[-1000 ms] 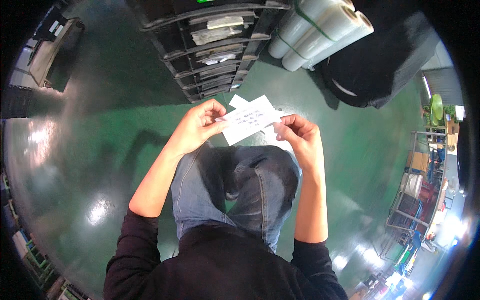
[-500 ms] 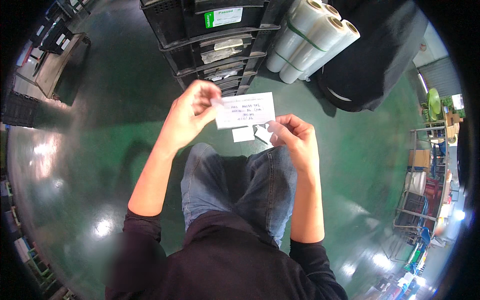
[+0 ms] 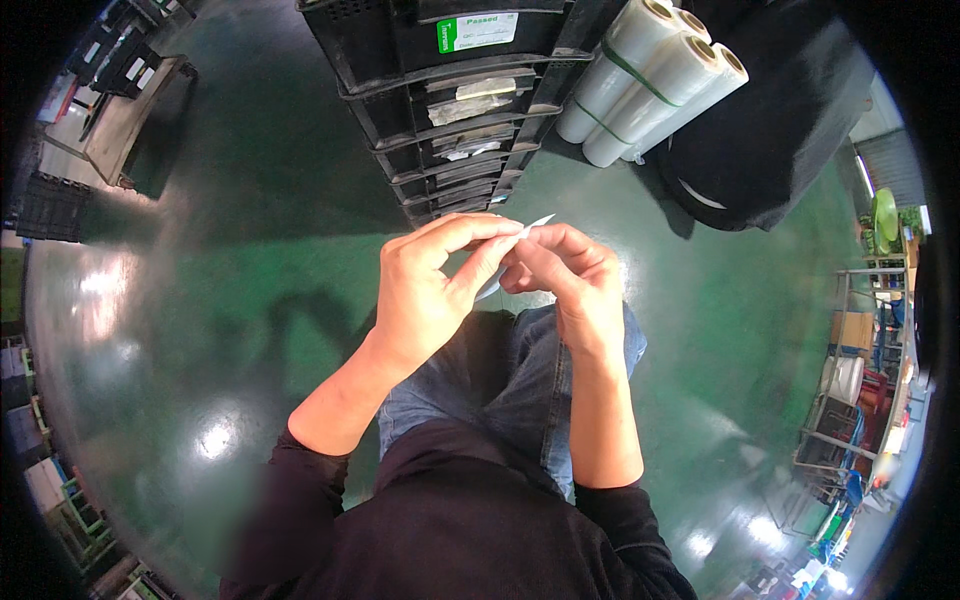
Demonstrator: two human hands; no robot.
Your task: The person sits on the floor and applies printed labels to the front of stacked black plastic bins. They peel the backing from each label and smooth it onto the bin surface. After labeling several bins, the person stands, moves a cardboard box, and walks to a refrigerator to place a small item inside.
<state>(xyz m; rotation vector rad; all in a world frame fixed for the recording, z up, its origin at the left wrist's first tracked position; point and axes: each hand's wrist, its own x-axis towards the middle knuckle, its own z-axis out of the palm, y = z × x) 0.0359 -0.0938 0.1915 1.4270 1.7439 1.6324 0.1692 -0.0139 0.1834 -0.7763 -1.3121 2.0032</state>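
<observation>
One left hand (image 3: 425, 275), thumb and fingertips pinched on white paper (image 3: 541, 220). One right hand (image 3: 578, 290), thumb and fingertips pinched on the same paper, just beside the left. White paper: between the hands, largely hidden by fingers, one pointed corner showing. Beyond: stacked black crates (image 3: 395, 40), with green-and-white label (image 3: 478, 33); near them, translucent film rolls (image 3: 668, 95), green-banded, on green floor (image 3: 240, 330).
</observation>
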